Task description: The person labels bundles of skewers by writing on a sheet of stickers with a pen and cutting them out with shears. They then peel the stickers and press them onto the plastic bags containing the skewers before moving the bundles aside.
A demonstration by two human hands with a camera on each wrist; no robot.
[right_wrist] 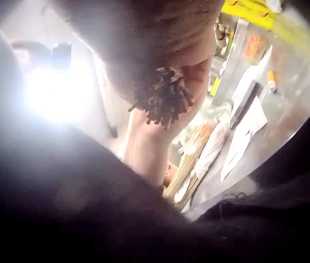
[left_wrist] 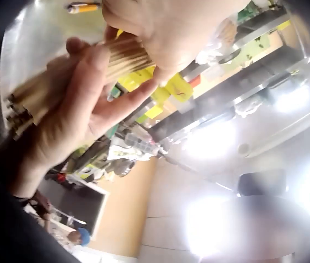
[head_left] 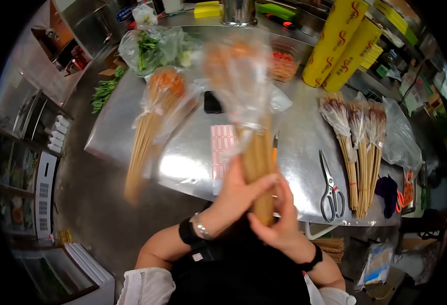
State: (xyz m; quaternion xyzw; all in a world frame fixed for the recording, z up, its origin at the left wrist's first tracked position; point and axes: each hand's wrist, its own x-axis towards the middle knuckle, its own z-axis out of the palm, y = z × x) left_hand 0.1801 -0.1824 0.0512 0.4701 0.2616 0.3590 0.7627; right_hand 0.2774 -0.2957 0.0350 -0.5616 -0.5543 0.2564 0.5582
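Both hands hold one thick bundle of wooden skewers point(head_left: 258, 160) upright above the table's front edge. Its top, blurred in the head view, has orange pieces under a clear plastic bag point(head_left: 236, 76). My left hand point(head_left: 241, 185) grips the sticks from the left, its thumb lying across them. Lower down, my right hand point(head_left: 280, 218) curls round the sticks near their bare ends. In the left wrist view the right hand point(left_wrist: 83, 98) wraps the bundle, and the stick ends point(right_wrist: 165, 98) show in the right wrist view.
On the steel table point(head_left: 182, 170) lie another bagged skewer bundle point(head_left: 144, 137) at left, a label sheet point(head_left: 218, 147), a dark phone point(head_left: 212, 102), scissors point(head_left: 330, 190) and several dark-topped bundles point(head_left: 365, 152) at right. Yellow film boxes point(head_left: 332, 43) stand behind.
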